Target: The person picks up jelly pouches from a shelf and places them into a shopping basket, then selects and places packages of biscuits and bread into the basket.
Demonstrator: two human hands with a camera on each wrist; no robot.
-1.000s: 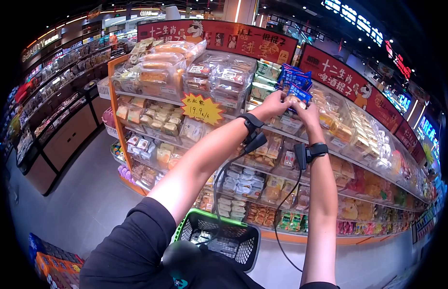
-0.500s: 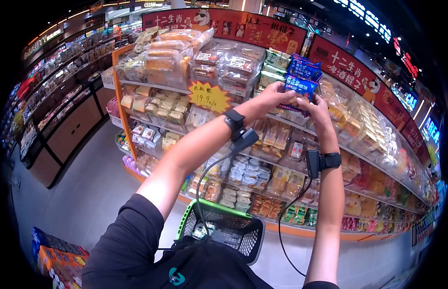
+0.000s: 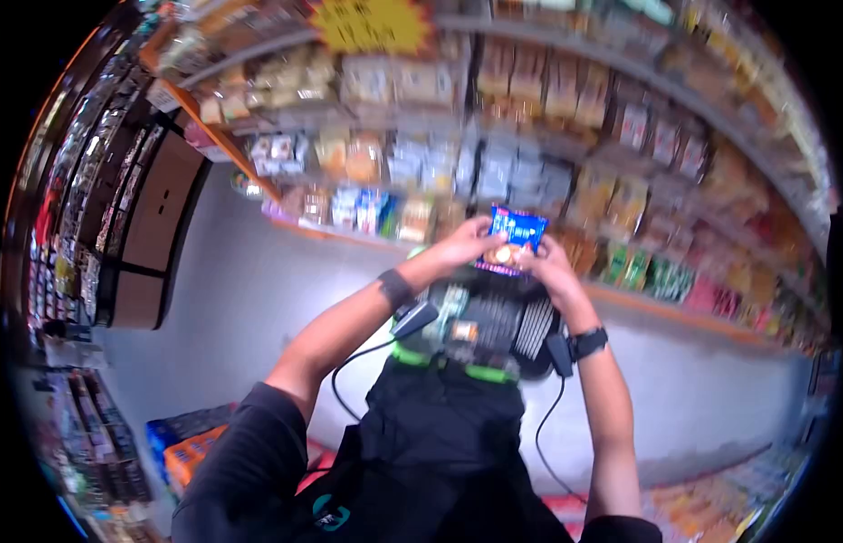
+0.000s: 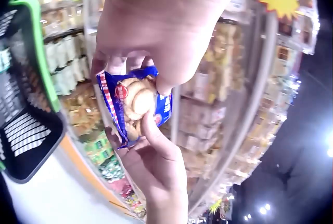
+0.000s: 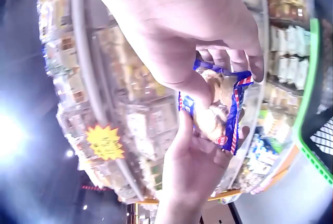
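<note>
A small blue packet of biscuits (image 3: 519, 226), with round pale biscuits showing through its front, is held between both hands in the head view. My left hand (image 3: 465, 244) pinches its left side and my right hand (image 3: 555, 270) its right side, thumbs on the front. Just below the hands sits a black shopping basket (image 3: 535, 330) with a green rim, holding a few wrapped items (image 3: 464, 331). In the left wrist view the biscuits (image 4: 139, 99) face the camera, with the right hand (image 4: 158, 169) gripping the lower end. The right wrist view shows the left hand (image 5: 190, 174) at the packet's lower edge.
Shelves of bagged breads and snacks (image 3: 521, 172) rise beyond the basket, with an orange base edge (image 3: 648, 303). A yellow star-shaped price sign (image 3: 372, 25) hangs at the top. Blue and orange packages (image 3: 191, 452) stand at lower left, on the pale floor (image 3: 249, 299).
Both hands have come down with the blue packet from the upper shelf to close over the far side of the basket. The head view has tilted downward.
</note>
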